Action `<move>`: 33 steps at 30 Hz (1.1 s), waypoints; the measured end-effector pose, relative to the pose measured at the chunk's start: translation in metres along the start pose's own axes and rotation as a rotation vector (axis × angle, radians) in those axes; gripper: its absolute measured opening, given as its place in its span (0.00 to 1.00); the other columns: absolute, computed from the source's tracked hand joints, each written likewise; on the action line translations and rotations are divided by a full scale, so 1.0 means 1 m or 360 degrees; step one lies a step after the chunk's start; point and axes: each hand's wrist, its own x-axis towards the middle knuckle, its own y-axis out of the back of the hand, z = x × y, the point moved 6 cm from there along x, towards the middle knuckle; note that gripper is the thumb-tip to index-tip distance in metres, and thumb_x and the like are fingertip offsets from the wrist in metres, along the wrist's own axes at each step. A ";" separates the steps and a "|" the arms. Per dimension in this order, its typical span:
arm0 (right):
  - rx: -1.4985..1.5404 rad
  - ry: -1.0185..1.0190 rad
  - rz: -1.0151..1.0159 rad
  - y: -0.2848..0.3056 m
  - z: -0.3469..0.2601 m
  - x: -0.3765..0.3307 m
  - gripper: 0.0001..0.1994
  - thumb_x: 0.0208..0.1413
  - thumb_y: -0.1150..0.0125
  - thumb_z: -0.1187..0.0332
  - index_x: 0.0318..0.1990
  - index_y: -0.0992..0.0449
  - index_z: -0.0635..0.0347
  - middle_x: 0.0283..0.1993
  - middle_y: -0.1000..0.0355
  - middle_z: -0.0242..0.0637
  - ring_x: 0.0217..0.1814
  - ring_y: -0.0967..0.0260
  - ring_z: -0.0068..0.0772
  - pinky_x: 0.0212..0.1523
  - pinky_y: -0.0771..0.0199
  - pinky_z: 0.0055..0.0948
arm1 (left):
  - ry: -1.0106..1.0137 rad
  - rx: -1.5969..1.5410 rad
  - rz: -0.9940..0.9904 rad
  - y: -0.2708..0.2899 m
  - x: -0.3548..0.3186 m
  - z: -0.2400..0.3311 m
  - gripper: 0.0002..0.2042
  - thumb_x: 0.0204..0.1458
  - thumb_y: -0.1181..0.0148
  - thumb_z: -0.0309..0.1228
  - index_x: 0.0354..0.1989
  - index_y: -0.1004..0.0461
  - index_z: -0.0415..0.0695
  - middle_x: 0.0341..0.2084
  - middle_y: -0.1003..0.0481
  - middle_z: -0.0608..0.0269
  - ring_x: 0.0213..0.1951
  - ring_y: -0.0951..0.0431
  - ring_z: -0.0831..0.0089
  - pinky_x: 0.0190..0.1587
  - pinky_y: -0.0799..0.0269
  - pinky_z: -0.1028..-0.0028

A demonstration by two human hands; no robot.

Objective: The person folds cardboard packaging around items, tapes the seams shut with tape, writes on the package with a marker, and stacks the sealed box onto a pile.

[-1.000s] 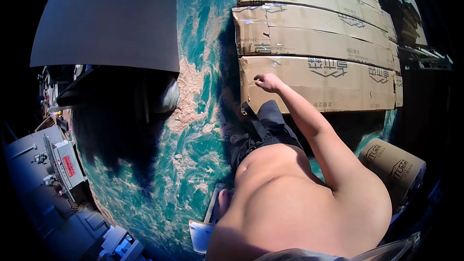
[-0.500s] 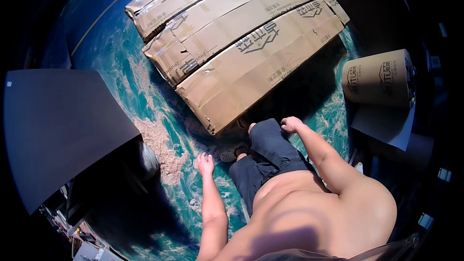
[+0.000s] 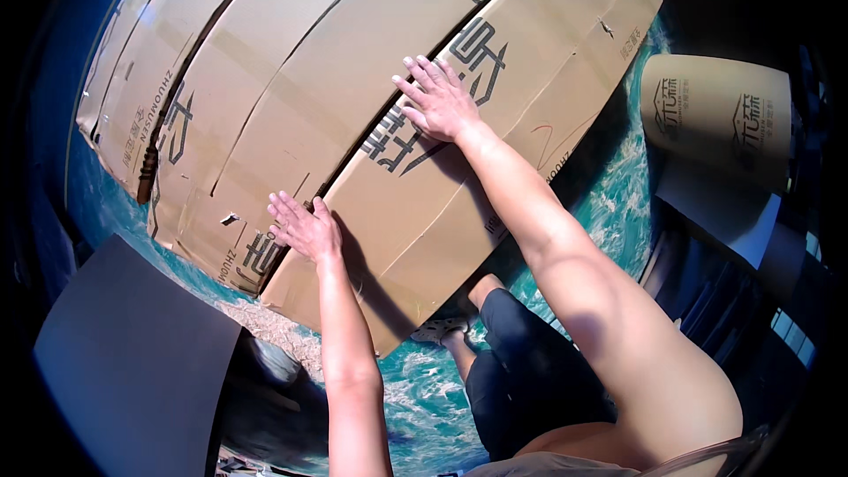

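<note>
Three long brown cardboard boxes lie side by side in front of me, with dark printing and strips of tape on them. My left hand (image 3: 305,227) is spread over the near end of the seam between the nearest box (image 3: 495,190) and the middle box (image 3: 291,115). Further along that same seam, my right hand (image 3: 437,102) lies with fingers apart on top of the nearest box, its fingertips reaching the seam. Neither hand grips anything. The far box (image 3: 146,26) stands beyond the middle one, at the upper left.
A large brown paper roll (image 3: 715,115) stands at the right, a loose sheet hanging below it. A dark flat panel (image 3: 132,353) juts in at the lower left. Pale sawdust (image 3: 278,336) is scattered on the blue-green patterned floor (image 3: 442,406) by the boxes' near end.
I have come closer and lean over the boxes. Both hands have moved from beside my body up onto the box tops, and their fingers have spread.
</note>
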 end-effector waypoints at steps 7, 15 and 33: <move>0.0081 0.0033 -0.0043 0.016 -0.003 0.078 0.34 0.60 0.61 0.37 0.73 0.55 0.28 0.79 0.67 0.29 0.80 0.72 0.34 0.75 0.81 0.52 | 0.0105 -0.0051 0.0154 0.009 0.067 0.025 0.36 0.62 0.65 0.54 0.73 0.56 0.43 0.73 0.60 0.51 0.74 0.62 0.51 0.70 0.68 0.45; 0.0164 0.0102 -0.0059 -0.015 -0.006 0.070 0.35 0.59 0.61 0.36 0.73 0.55 0.29 0.79 0.69 0.33 0.81 0.76 0.38 0.75 0.85 0.54 | 0.0110 0.0021 0.0240 -0.016 0.028 0.007 0.35 0.63 0.70 0.57 0.73 0.56 0.47 0.73 0.57 0.57 0.73 0.59 0.54 0.69 0.64 0.44; 0.0662 -0.0096 -0.0589 0.117 -0.058 -0.059 0.23 0.55 0.48 0.51 0.55 0.24 0.51 0.52 0.24 0.43 0.55 0.27 0.46 0.57 0.29 0.41 | 0.0211 -0.1018 -0.0441 0.168 -0.105 -0.128 0.27 0.56 0.44 0.46 0.61 0.32 0.43 0.56 0.28 0.47 0.59 0.30 0.56 0.63 0.37 0.63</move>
